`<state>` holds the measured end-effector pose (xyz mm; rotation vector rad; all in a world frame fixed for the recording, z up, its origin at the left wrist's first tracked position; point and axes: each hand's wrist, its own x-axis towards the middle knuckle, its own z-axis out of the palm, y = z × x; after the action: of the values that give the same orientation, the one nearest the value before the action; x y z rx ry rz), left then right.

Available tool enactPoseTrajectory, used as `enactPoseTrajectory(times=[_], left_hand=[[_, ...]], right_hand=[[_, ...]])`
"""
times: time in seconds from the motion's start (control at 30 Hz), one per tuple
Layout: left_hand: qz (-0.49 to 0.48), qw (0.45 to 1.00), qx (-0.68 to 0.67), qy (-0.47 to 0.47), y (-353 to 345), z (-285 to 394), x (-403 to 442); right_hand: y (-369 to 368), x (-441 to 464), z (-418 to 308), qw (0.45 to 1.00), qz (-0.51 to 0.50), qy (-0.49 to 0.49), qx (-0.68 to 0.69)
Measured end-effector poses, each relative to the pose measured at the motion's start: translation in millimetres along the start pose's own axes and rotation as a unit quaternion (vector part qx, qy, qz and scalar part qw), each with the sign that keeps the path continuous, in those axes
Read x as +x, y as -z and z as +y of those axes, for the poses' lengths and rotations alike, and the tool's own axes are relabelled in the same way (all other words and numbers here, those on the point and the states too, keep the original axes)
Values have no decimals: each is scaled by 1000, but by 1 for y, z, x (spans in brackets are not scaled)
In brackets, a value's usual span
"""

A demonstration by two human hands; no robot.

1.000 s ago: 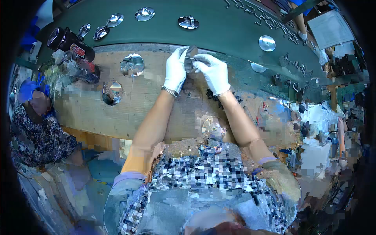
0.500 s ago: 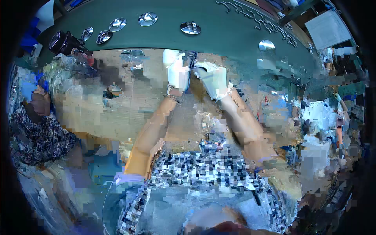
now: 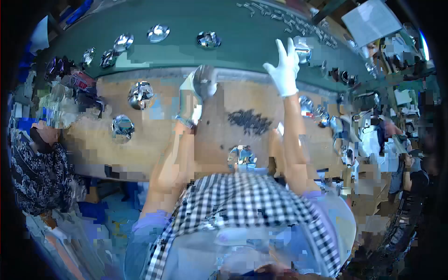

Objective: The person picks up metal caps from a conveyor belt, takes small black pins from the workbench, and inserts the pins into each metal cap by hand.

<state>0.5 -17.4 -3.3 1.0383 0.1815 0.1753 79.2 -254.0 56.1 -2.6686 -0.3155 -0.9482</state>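
My left hand (image 3: pixel 190 103), in a white glove, is closed on a grey, rounded metal piece (image 3: pixel 204 81) that looks like a lid, blurred, at the bench's far edge. My right hand (image 3: pixel 284 73), also gloved, reaches forward over the green surface with its fingers spread. Just beside those fingertips lies a shiny round metal lid (image 3: pixel 303 53); whether they touch it I cannot tell. A pile of small dark pieces (image 3: pixel 249 121) sits on the wooden bench between my forearms. Nearer my checked apron, another shiny lid (image 3: pixel 242 157) rests on the wood.
Several shiny lids, one of them a lid (image 3: pixel 208 39), lie along the green surface (image 3: pixel 177 53). Curved metal pieces (image 3: pixel 291 23) are spread at its far right. Two more shiny pieces lie left on the wooden bench (image 3: pixel 107 144). A person in dark patterned clothing (image 3: pixel 37 172) is at the left.
My hands were close together at the bench's far edge and are now apart. The right has moved right and forward, its fingers spreading; the left has shifted slightly left. The view has become clearer.
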Motion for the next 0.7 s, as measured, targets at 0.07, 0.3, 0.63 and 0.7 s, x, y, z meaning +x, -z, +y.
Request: enactPoseTrajectory(times=[0.07,0.3,0.63,0.7], left_hand=[[19,1000,-22,5,-1,2,8],[-6,1000,8,-21,4,-2,5],[-4,999,-21,-32,-1,-5,-1],[-18,1000,12,-8,3,-3,-1]], right_hand=[[39,34,-11,996,7,70,50],[78,93,7,835,-261,32,483],[-11,-15,-37,769,-376,-168,489],[-9,-33,-70,712,-452,-177,507]])
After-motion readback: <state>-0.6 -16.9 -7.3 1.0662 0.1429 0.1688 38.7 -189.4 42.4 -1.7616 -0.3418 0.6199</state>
